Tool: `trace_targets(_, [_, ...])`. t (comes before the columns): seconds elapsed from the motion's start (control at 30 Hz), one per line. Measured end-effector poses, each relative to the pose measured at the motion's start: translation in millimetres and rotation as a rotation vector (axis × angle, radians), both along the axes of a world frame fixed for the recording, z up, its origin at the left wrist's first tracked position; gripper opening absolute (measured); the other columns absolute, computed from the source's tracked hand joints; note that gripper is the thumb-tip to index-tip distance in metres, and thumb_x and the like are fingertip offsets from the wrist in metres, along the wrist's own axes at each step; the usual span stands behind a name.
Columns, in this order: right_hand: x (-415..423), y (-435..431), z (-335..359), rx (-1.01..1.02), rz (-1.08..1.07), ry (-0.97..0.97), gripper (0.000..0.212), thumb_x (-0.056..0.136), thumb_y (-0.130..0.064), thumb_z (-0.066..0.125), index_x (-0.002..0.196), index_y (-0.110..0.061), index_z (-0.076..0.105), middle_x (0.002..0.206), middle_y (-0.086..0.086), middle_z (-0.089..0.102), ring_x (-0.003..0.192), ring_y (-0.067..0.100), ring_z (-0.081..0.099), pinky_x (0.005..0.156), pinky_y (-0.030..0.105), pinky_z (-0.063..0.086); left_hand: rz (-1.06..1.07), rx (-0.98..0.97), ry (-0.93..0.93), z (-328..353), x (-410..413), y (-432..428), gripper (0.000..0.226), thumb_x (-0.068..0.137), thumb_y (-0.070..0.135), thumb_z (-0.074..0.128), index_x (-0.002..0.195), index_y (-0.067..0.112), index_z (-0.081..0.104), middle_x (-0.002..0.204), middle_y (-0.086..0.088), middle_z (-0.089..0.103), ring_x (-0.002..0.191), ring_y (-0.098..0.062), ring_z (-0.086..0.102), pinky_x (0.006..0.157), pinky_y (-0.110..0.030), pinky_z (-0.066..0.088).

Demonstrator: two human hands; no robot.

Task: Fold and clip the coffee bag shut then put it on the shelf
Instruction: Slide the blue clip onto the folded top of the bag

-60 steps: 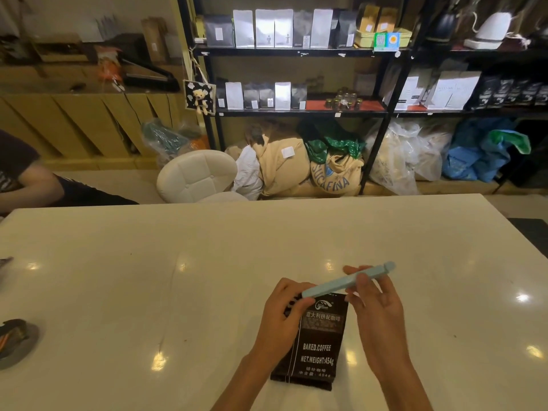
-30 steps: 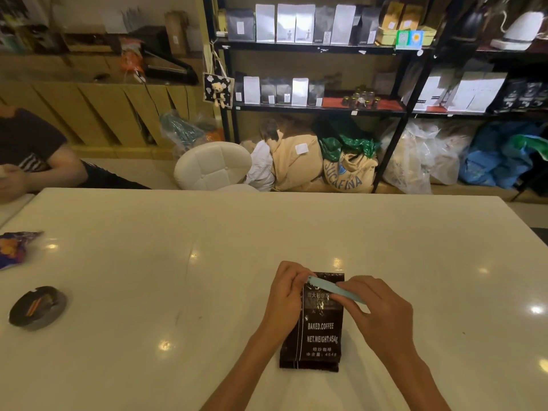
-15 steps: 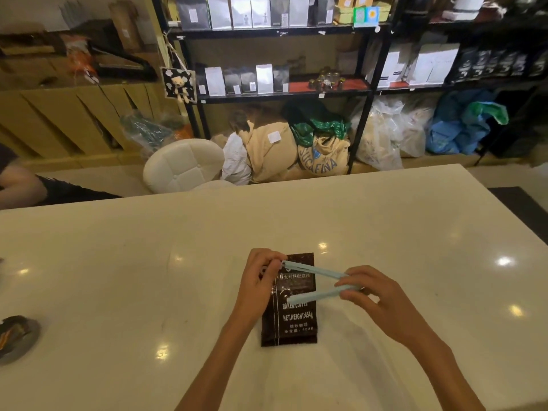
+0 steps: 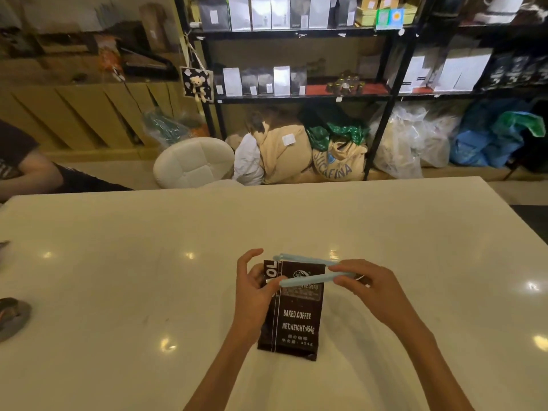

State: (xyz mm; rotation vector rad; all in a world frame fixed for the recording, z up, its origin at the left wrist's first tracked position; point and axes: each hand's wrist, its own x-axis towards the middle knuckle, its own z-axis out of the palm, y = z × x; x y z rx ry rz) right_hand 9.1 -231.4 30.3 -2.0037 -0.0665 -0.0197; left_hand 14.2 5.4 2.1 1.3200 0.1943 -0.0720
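Dark brown foil coffee bag point(image 4: 292, 315) lies flat on the glossy white worktop point(image 4: 118, 292). Right hand point(image 4: 367, 287) pinches the hinge of an open pale-blue plastic bag clip point(image 4: 308, 278) straddling the folded top; left hand point(image 4: 255, 287) grips the bag's upper-left edge.

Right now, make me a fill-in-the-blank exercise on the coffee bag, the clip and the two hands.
1. The coffee bag lies on the ____ table.
2. The light blue clip is ____, its two arms spread apart over the top of the bag.
3. The ____ hand pinches the end of the clip where its arms meet.
4. The left hand steadies the bag at its ____ edge.

Missing words: white; open; right; left
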Motion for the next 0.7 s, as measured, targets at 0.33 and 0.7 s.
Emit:
trace_targets(0.33, [10, 9, -8, 0.183, -0.039, 0.121, 0.024, 0.084, -0.015, 0.076, 0.099, -0.032, 0.070, 0.099, -0.006, 0.075, 0.087, 0.009, 0.071, 0.063, 0.018, 0.055, -0.052, -0.024, -0.002, -6, 4, -28, 0.059, 0.081, 0.000, 0.077, 0.123, 0.031, 0.050, 0.114, -0.008, 0.066, 0.097, -0.023, 0.074, 0.070, -0.033, 0.062])
trace_targets(0.7, [17, -5, -13, 0.214, -0.073, 0.188, 0.022, 0.085, -0.015, 0.075, 0.102, -0.029, 0.071, 0.100, -0.005, 0.075, 0.084, 0.010, 0.070, 0.058, 0.014, 0.053, -0.108, 0.060, 0.079, -16, -1, -32, 0.017, 0.095, 0.013, 0.062, 0.108, 0.021, 0.070, 0.098, -0.001, 0.080, 0.089, -0.015, 0.076, 0.068, -0.016, 0.057])
